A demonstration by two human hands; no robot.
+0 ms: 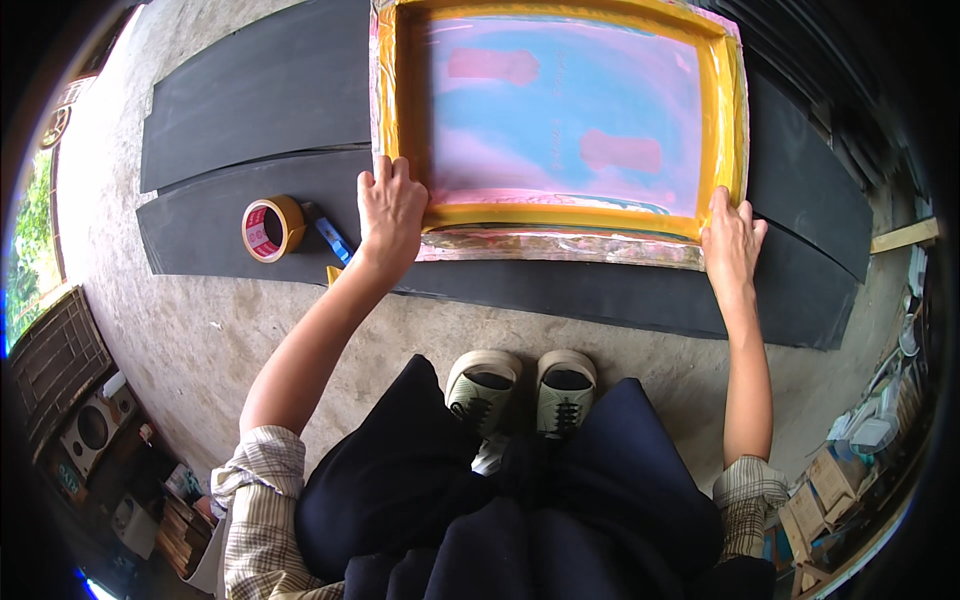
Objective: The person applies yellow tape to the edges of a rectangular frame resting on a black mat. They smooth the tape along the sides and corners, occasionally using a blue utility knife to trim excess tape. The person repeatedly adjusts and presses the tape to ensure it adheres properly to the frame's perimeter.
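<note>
Squatting over the concrete floor [200,330], the person pressed both hands on the near corners of a yellow-framed printing screen [565,110] lying on black sheets [260,100]. The left hand [392,205] and right hand [732,238] lay flat with fingers spread. A tape roll [272,228] sat just left.
</note>
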